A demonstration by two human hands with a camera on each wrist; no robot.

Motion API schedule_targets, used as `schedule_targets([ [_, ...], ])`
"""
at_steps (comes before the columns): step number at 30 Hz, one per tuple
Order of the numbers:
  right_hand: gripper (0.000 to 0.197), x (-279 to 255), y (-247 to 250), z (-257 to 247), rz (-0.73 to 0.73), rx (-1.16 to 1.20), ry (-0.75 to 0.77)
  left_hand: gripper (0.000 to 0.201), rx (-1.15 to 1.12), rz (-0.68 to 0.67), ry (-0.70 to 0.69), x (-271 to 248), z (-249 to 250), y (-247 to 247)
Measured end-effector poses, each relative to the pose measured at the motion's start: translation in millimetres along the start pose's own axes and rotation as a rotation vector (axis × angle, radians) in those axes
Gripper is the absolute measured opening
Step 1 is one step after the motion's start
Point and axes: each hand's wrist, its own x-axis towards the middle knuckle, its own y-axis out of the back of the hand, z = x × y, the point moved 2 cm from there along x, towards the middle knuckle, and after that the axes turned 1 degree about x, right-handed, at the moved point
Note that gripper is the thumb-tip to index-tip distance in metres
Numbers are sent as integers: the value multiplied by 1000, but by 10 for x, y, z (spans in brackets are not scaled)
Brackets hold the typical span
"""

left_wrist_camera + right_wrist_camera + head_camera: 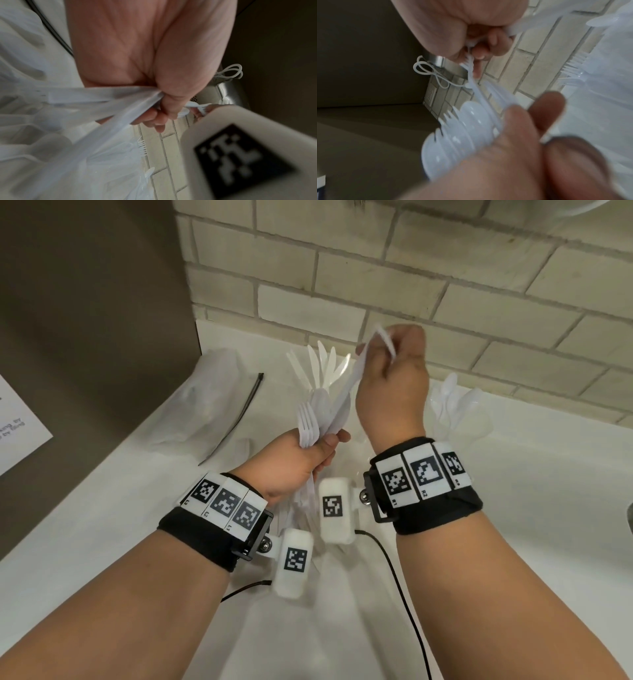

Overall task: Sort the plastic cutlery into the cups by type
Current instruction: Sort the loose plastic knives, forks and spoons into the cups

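My left hand [308,453] grips a bundle of white plastic cutlery [318,419], forks, spoons and knives, heads up above the white counter. Seen from the right wrist, the bundle's spoon bowls and fork tines [462,132] fan out of the left hand's fingers [522,142]. My right hand [390,371] pinches the upper end of a white knife [352,381] whose lower end lies in the bundle. Behind stands a clear cup of knives [322,364]. A clear cup of spoons [452,402] is at the right. Fork tines [573,65] stick out of clear plastic by the wall.
More loose white cutlery [301,518] lies on the counter [513,460] under my wrists. A crumpled clear plastic item [212,392] and a black zip tie [250,402] lie to the left. A tiled wall [445,285] closes the back and a dark panel [85,320] the left.
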Motion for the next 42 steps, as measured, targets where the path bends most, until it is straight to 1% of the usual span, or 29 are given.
schedule_targets([
  [2,14,78,70,-128,104,97,40,20,47,29,39,-1,-5,5],
  [3,14,107,97,-193,134,118,78,21,71,45,58,4,-9,8],
  [5,7,123,129,-289,110,129,131,27,121,111,93,31,-14,15],
  [7,15,77,117,-298,-3,150,104,37,148,191,115,67,-6,29],
  [9,25,1,98,-238,-116,60,85,38,124,240,147,100,14,38],
  [10,29,-43,84,-178,-180,2,51,40,132,255,170,114,19,45],
  [12,34,-128,48,-32,-318,-51,-118,43,177,282,195,127,49,49],
  [13,37,-166,33,53,-381,-74,-211,41,186,285,194,141,64,45],
  [14,39,-210,15,115,-440,-116,-284,34,186,279,185,159,77,31],
  [16,42,-282,-39,217,-528,-202,-343,18,190,267,162,197,103,-5],
  [17,39,-298,-68,253,-544,-229,-341,18,183,263,156,208,108,-18],
  [18,34,-296,-92,282,-544,-245,-333,22,164,259,159,219,107,-25],
  [19,28,-283,-107,299,-541,-244,-324,22,141,257,165,230,93,-25],
  [21,26,-247,-114,333,-514,-227,-308,10,88,242,173,229,77,-31],
  [22,26,-227,-109,341,-485,-210,-308,15,58,234,181,219,59,-31],
  [23,21,-203,-100,347,-445,-180,-317,19,19,225,184,225,48,-38],
  [25,7,-175,-69,336,-347,-60,-348,32,-36,209,164,253,36,-37],
  [28,5,-103,1,292,-185,85,-345,48,-17,137,188,266,14,-16],
  [30,6,-27,59,235,-134,212,-359,54,12,109,202,257,-25,-3],
  [31,9,5,82,228,-142,253,-358,54,26,106,202,253,-46,1],
  [32,15,29,103,229,-173,247,-338,54,37,105,201,248,-64,3],
  [33,20,43,111,244,-228,206,-308,54,44,105,202,248,-76,1],
  [35,28,24,93,296,-383,137,-277,53,56,102,205,246,-78,-2],
  [37,27,-49,47,342,-514,150,-302,53,82,73,204,244,-52,-12],
  [39,23,-103,8,366,-534,168,-310,54,128,22,188,233,-27,-33],
  [42,21,-103,-10,392,-457,191,-288,55,170,-6,168,219,-27,-46],
])
